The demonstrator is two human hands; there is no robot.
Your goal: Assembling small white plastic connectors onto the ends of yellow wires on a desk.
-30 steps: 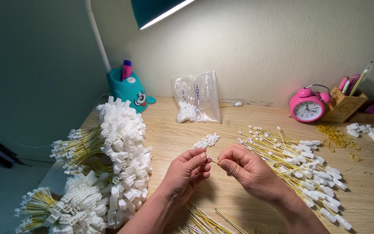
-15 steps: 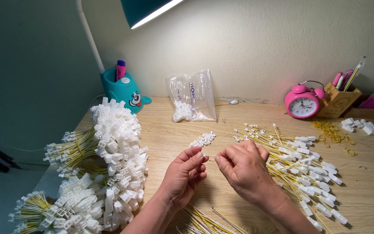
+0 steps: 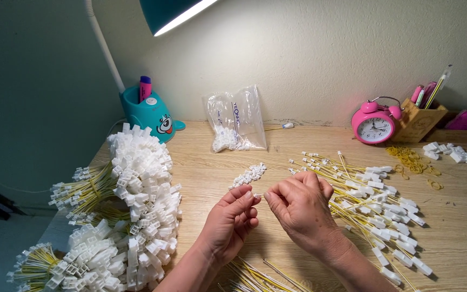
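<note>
A tiny white plastic connector piece (image 3: 257, 195) sits pinched between the fingertips of the left hand (image 3: 232, 223) and the right hand (image 3: 301, 207), just above the pale wooden desk (image 3: 320, 259). So small a part could slip from the pinch and vanish among the loose yellow wires with white plugs (image 3: 377, 203) lying beside. Behind a small heap of white connector pieces (image 3: 248, 175), a clear plastic bag with a printed strip (image 3: 237, 119) leans against the wall, between a teal pen holder (image 3: 151, 113) and a pink alarm clock (image 3: 374, 123).
</note>
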